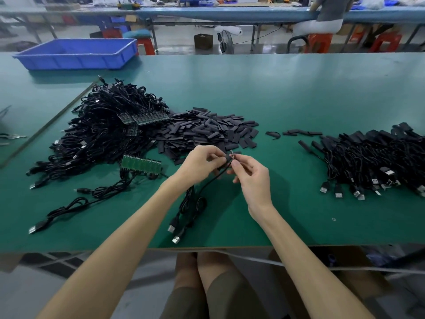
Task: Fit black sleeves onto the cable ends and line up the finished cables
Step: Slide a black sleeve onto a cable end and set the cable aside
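Both hands are raised just above the table, fingertips nearly meeting. The left hand pinches a black sleeve between thumb and curled fingers. The right hand pinches the end of the cable at the sleeve's mouth with thumb and forefinger, its other fingers loosely bent. A small metallic tip pokes up between the two grips; how far the sleeve is on I cannot tell.

The cable drops from the hands into a loose coil on the green table, and two USB plugs lie near the front edge.

Just behind the hands sits a heap of loose sleeves. To its left, touching it, is a big tangle of unsleeved cables, with green circuit strips among them.

Well to the right, the finished cables lie roughly side by side, sleeved ends away from the person and plugs toward the front. A few stray sleeves lie between that batch and the heap.

A blue bin stands at the far left corner.
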The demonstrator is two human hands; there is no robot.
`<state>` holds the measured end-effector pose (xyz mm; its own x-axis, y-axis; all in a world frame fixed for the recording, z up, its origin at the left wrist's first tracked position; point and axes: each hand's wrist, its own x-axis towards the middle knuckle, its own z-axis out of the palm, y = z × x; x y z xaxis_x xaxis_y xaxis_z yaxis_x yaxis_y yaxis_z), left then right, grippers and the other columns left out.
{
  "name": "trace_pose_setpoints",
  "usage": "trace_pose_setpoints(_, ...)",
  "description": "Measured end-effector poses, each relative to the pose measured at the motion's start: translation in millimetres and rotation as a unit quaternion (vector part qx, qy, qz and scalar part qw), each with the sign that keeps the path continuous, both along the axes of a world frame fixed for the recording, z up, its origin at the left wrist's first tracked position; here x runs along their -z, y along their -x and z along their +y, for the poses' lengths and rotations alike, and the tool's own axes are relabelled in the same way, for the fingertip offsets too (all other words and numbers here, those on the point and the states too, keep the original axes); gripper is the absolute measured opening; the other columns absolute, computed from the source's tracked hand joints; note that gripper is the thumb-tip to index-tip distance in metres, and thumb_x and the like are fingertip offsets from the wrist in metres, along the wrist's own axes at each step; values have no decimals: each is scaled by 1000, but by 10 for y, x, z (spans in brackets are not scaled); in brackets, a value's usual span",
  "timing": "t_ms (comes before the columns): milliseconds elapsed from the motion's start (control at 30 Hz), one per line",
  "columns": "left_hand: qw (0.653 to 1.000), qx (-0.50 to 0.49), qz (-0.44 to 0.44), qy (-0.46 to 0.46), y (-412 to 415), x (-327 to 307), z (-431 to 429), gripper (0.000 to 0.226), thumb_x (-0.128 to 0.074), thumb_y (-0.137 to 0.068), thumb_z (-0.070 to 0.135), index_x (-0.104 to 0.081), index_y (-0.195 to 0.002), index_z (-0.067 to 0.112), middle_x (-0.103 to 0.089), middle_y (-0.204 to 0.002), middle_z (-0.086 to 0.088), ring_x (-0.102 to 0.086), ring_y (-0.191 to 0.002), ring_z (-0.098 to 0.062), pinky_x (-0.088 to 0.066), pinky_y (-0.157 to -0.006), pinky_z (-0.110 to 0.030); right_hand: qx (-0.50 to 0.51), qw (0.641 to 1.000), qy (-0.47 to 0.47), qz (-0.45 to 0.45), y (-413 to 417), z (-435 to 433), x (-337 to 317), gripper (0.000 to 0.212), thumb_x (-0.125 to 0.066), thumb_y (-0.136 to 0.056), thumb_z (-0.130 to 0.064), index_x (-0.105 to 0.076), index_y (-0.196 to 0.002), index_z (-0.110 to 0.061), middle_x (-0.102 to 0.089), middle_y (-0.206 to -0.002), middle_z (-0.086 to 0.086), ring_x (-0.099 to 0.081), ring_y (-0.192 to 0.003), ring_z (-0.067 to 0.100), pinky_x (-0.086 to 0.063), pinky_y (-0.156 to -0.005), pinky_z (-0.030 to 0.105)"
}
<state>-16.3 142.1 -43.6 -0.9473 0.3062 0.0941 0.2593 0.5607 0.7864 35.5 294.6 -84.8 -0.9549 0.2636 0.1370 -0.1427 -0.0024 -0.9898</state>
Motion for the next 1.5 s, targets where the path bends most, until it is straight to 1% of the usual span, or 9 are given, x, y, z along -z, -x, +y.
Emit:
trace_pose_setpoints(200, 998, 24, 30, 51, -99, -10, 5, 16, -62, -100, 19, -78, -100, 14, -76, -87, -2, -68, -81, -22, -52, -73, -30, -12, 1000, 18, 0, -27, -9, -27, 17, -69, -97, -12, -75, -104, -27, -79, -97, -4, -76, -86, 17, -57, -66, 25)
trace_pose_setpoints(333, 989, 77, 56, 114, -132, -106, -10, 17, -58, -102, 14, -74, -104, 11, -70, -84, -4, -61, -73, -19, -49, -69, -28, -28, 999, 30, 3, -44, -3, -35, 17, -69, -96, -9, -76, -104, -23, -80, -95, -2, -76, -89, 18, -58, -66, 24)
trace_pose_setpoints(500, 970, 130, 66, 197, -170, -153, 1, 14, -48, -106, 13, -61, -102, 10, -61, -98, -9, -59, -91, -29, -48, -84, -44, -38, 999, 30, 8, -55, -8, -42, 15, -69, -97, -9, -77, -106, -17, -80, -93, 1, -77, -85, 21, -59, -65, 26)
trace_pose_setpoints(833, 996, 71, 51, 22, -84, -61, -164, 9, -70, -92, 10, -79, -92, 13, -73, -74, 2, -67, -54, -21, -56, -56, -27, -43, 997, 57, 14, -59, 6, -64, 19, -70, -95, -8, -76, -108, -22, -80, -96, -2, -75, -86, 16, -53, -63, 20)
trace_pose_setpoints(967, 998, 65, 22, 15, -48, -62, -199, 13, -65, -97, 12, -74, -88, 10, -72, -70, -1, -65, -51, -26, -54, -52, -28, -49, 997, 54, 12, -53, -1, -57, 17, -72, -95, -10, -76, -106, -22, -80, -94, 0, -76, -84, 16, -53, -63, 20)
trace_pose_setpoints(1067, 997, 72, 11, 33, -81, -54, -188, 12, -63, -99, 14, -71, -90, 13, -70, -65, 8, -59, -47, -10, -48, -49, -23, -42, 998, 51, 11, -53, -8, -48, 15, -73, -94, -13, -76, -103, -24, -79, -93, -1, -76, -84, 17, -53, -62, 20)
trace_pose_setpoints(1200, 993, 77, 6, 86, -126, -43, -141, 17, -53, -105, 16, -69, -101, 11, -62, -62, 10, -52, -52, -5, -44, -57, -23, -43, 998, 45, 12, -59, -12, -44, 15, -74, -93, -15, -76, -103, -26, -80, -93, -2, -76, -84, 15, -53, -63, 20)
trace_pose_setpoints(1367, 988, 108, 1, 113, -189, -79, -116, 25, -47, -106, 20, -67, -116, 7, -70, -92, -14, -53, -69, -19, -49, -69, -39, -52, 997, 51, 14, -72, -20, -61, 18, -73, -94, -12, -77, -103, -27, -80, -95, -2, -76, -87, 17, -53, -62, 21)
trace_pose_setpoints(1500, 985, 106, 16, 132, -167, -76, -141, 25, -48, -107, 23, -67, -119, 11, -70, -90, -3, -61, -75, -20, -51, -71, -36, -61, 997, 54, 15, -74, -12, -68, 20, -72, -94, -8, -76, -104, -25, -80, -95, 0, -76, -86, 19, -55, -62, 21)
